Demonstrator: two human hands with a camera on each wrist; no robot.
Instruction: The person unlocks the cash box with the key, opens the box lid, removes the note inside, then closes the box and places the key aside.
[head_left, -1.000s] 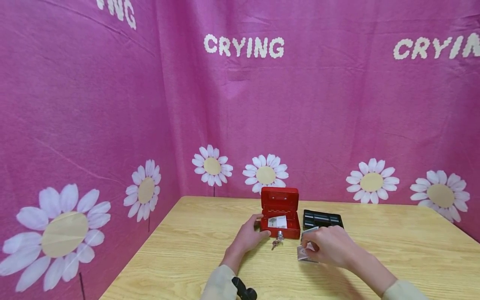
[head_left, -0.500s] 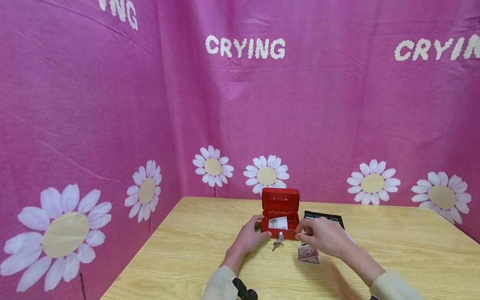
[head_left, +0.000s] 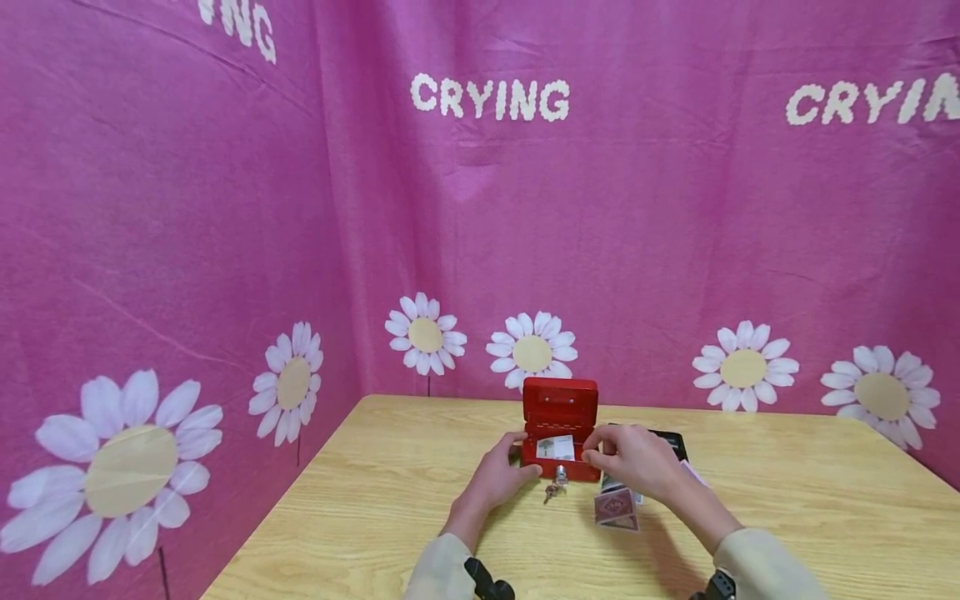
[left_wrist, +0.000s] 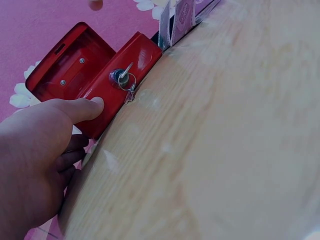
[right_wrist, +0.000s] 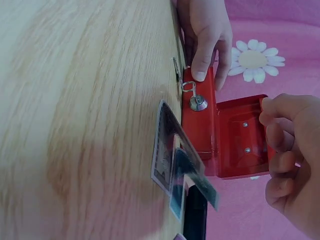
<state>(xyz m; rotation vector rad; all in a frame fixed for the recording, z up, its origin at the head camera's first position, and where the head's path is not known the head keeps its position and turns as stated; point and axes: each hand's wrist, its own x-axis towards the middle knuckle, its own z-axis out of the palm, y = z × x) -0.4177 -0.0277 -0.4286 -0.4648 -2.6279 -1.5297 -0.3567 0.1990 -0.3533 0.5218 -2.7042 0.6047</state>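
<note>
Your left hand point(head_left: 504, 468) has its grip set firmly on the left side of the red metal box point(head_left: 538, 468), thumb pressed on the front wall and fingers around the left side. The box sits near the far edge of the pale wood-grain counter point(head_left: 420, 533), its lid raised at the far side. A white paper slip with greyish print point(head_left: 555, 447) lies inside, and small metal keys point(head_left: 551, 493) hang on a ring from the round silver lock point(right_wrist: 198, 103).

Your right hand point(head_left: 633, 460) hovers over the right part of the box, its grip nearly closed—fingers curled, thumb and forefinger close together. You cannot tell from here whether anything small is between them.

Just right of the box and nearer you, dark-red patterned cards point(head_left: 616, 503) stand tilted, with a teal-green card point(right_wrist: 184, 167) beyond them. Farther right is a black rectangular case point(head_left: 672, 440), partly behind your right hand. A pink cloth point(head_left: 630, 208) with white daisies rises beyond the counter.
</note>
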